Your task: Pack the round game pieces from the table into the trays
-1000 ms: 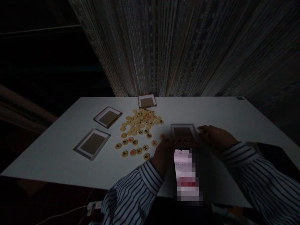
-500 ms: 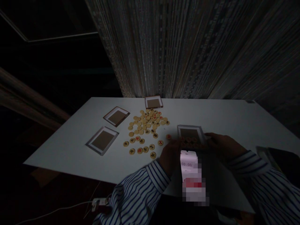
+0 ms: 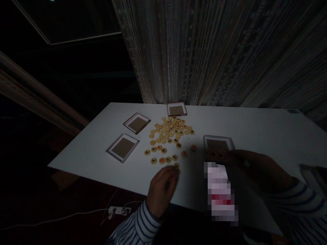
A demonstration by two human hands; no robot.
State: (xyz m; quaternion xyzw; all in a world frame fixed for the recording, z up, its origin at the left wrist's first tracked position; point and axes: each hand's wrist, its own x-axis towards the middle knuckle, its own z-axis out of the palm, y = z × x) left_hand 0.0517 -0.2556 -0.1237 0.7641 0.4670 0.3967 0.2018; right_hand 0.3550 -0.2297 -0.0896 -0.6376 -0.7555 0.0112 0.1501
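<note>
Round wooden Chinese chess pieces point(image 3: 167, 129) lie in a loose pile at mid-table, some with black or red characters. Several more sit apart in front, including a black-marked piece point(image 3: 176, 165) by the fingertips of my left hand point(image 3: 162, 190). That hand is loosely curled, with a gap between thumb and fingers and no piece visible in it. At the right, my right hand point(image 3: 258, 166) has its fingers at the near right corner of a shallow tray point(image 3: 231, 143). Rows of pieces point(image 3: 216, 153) fill that tray's near part. Shadow hides the right thumb.
Three more shallow trays stand left of and behind the pile: a left one point(image 3: 109, 149), one behind it point(image 3: 129, 122) and a back one point(image 3: 176, 103). A lit, partly pixelated screen point(image 3: 219, 190) glows near me. A curtain point(image 3: 204, 51) hangs behind the white table point(image 3: 268, 129).
My left hand has left the tray and moved left and toward me, near the front loose piece. My right hand stays at the tray. The view has shifted slightly.
</note>
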